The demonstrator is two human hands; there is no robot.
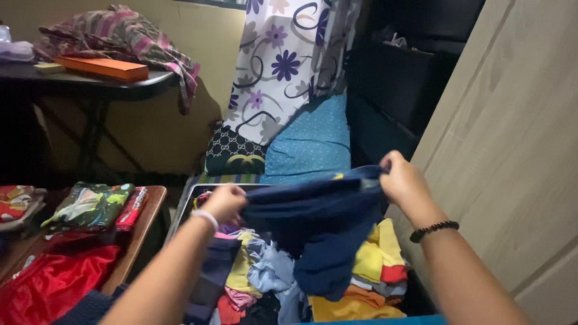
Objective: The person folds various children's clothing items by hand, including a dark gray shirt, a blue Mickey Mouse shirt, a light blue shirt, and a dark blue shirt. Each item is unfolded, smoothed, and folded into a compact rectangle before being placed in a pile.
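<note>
A navy garment point(319, 229) hangs stretched between both hands, its top edge running left to right and rising slightly toward the right, its length drooping straight down. The left hand point(224, 203) is clamped on the left corner, a white band on its wrist. The right hand point(402, 179) pinches the right corner, with a dark bead bracelet point(435, 230) on that arm. The garment hangs above a bin point(180, 207) heaped with mixed clothes point(259, 271) in yellow, pale blue, pink and orange. To the left a wooden bench point(144, 225) carries folded clothes point(90, 206) and a red cloth point(54, 280). Behind hangs a flowered curtain point(283, 66); a pale cupboard door point(512, 150) stands on the right.
</note>
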